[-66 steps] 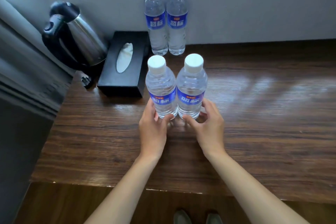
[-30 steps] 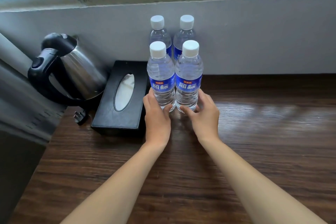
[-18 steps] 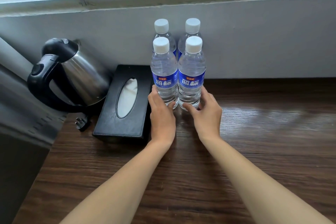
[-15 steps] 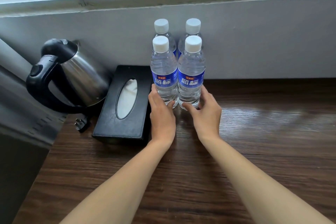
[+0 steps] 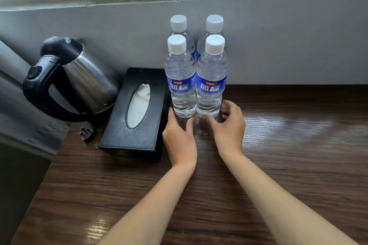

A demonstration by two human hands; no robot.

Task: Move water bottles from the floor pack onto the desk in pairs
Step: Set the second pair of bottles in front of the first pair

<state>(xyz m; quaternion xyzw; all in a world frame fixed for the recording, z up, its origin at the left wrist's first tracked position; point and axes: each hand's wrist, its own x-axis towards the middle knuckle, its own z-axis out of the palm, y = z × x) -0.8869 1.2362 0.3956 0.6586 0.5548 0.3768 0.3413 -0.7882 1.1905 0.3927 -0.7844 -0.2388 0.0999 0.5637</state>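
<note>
I log both hands loosened: left hand [image 5: 180, 137] and right hand [image 5: 229, 125] spread with fingers relaxed, gripping nothing, just at the bases of the front bottle pair [image 5: 196, 83] upright on the desk [image 5: 278, 165], rear bottle pair [image 5: 196, 28] directly beyond.

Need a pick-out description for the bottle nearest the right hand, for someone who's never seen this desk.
Start at the black tissue box on the wooden desk by the wall; four identical water bottles stand in a square just to its right. The one meant is the front-right bottle: in the row nearer the person, on the side away from the tissue box, with the right hand open just at its base.
</note>
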